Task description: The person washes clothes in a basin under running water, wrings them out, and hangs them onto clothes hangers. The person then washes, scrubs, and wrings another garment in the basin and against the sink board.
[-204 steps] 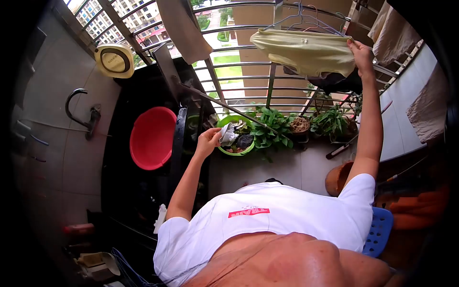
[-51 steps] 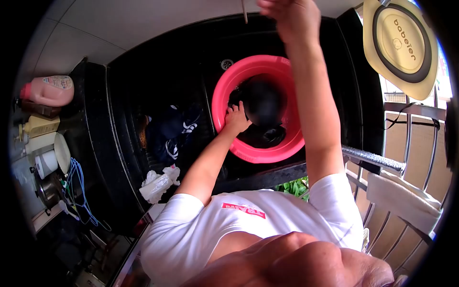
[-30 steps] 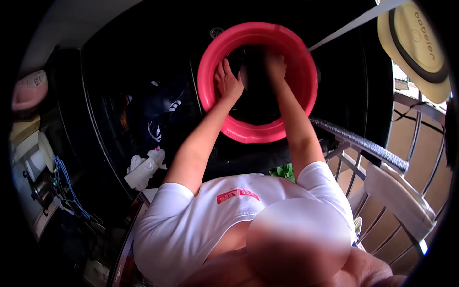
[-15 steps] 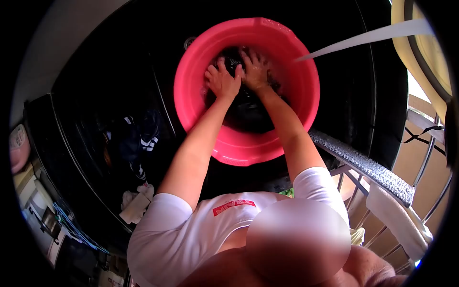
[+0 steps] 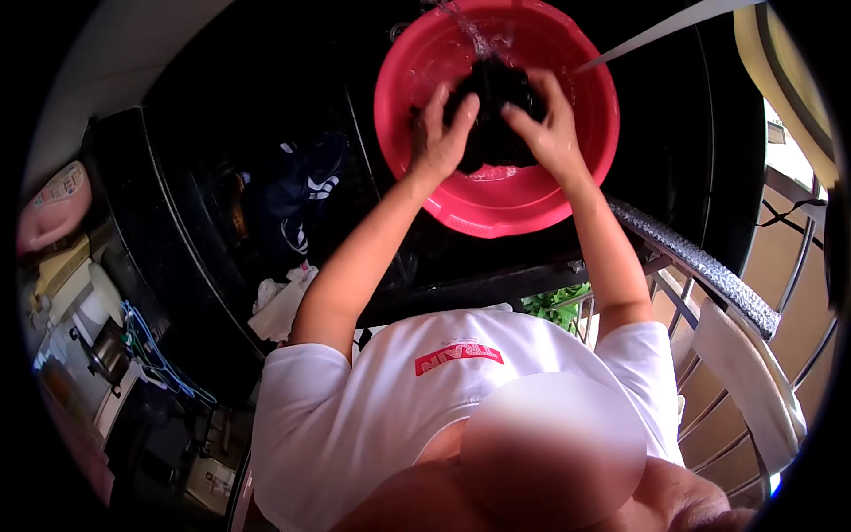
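A bunched black cloth (image 5: 498, 115), wet and probably a garment, is held between my two hands inside the pink-red plastic basin (image 5: 501, 213). My left hand (image 5: 443, 137) grips its left side, thumb toward the middle. On the opposite side my right hand (image 5: 551, 129) closes round the cloth, with its thumb pointing inward. Some fingertips are hidden behind the cloth. A stream of water (image 5: 479, 40) falls from the top edge of the view onto the cloth and into the basin.
Dark clothing with white stripes (image 5: 310, 182) lies left of the basin, near a white cloth (image 5: 284, 306). A pink bottle (image 5: 58, 208) and blue hangers (image 5: 160, 355) are at far left. A railing (image 5: 709, 266) with a draped towel (image 5: 745, 381) stands at right.
My hands have gone from spread fingers pressing down in the basin to gripping the gathered cloth from both sides. Falling water now shows. The view has shifted, placing the basin higher and farther right.
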Available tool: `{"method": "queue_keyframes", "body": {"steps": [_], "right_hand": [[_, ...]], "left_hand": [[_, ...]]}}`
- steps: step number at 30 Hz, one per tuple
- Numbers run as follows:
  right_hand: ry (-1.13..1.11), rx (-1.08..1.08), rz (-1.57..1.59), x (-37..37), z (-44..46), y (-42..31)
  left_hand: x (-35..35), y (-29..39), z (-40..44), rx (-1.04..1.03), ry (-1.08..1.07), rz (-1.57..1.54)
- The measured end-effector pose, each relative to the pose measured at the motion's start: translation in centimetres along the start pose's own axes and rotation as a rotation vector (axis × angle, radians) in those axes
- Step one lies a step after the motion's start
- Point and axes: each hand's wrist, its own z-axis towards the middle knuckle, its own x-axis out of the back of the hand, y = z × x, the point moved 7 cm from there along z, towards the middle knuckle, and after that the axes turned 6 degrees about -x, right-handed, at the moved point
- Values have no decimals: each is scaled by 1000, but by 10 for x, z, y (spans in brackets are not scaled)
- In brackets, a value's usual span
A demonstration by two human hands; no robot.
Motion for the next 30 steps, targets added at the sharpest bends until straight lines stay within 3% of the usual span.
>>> {"method": "queue_keyframes", "body": {"steps": [1, 2, 4, 6, 7, 8, 10, 11, 12, 13, 14, 16, 17, 19, 20, 22, 23, 24, 26, 27, 29, 30], "right_hand": [[-107, -125, 41, -5, -15, 15], [-153, -356, 156, -8, -28, 61], [291, -403, -340, 8, -34, 91], [471, -524, -347, -11, -22, 136], [379, -640, -644, -34, -16, 162], [386, -516, -849, -50, -8, 150], [373, -342, -949, -57, 4, 170], [361, -337, -959, -55, 15, 177], [301, -174, -1003, -58, 27, 176], [237, -17, -1043, -61, 31, 174], [226, -28, -1049, -56, 38, 173], [-128, -77, -1055, -72, 74, 182], [-121, -68, -1055, -72, 91, 194], [-181, 242, -1199, -88, 110, 205], [-172, 244, -1198, -84, 107, 189], [-302, -51, -1041, -74, 114, 159], [-85, 41, -989, -59, 101, 141], [-75, 42, -977, -48, 84, 135], [500, 91, -876, 7, 49, 109], [503, 85, -874, 4, 43, 122], [513, -596, -265, 15, 23, 217], [535, -589, -163, 11, 21, 232]], "left_hand": [[0, 1, -8, 137, -120, 116], [6, -14, -20, 132, -210, 573], [2, -63, -38, 158, -14, 759], [-23, -99, -37, 197, 98, 850], [-31, -109, -33, 308, 78, 895], [-35, -118, -26, 418, 59, 934], [-37, -128, -14, 416, 71, 964], [-40, -135, -9, 385, -1, 988], [-45, -143, -3, 346, -77, 1014], [-49, -148, 0, 215, -25, 1054], [-49, -152, 6, 179, -40, 1048], [-51, -153, 22, 45, -52, 1090], [-49, -150, 33, 37, -43, 1091], [-50, -171, 46, 418, -308, 910], [-47, -174, 46, 409, -308, 913], [-45, -188, 46, 431, -243, 523], [-32, -171, 42, 492, -201, 620], [-26, -166, 36, 483, -204, 634], [-18, -161, 23, 396, -174, 706], [-19, -159, 20, 453, -227, 774], [-39, -101, 0, 156, -108, 910], [-57, -98, -13, -90, -174, 930]]}}
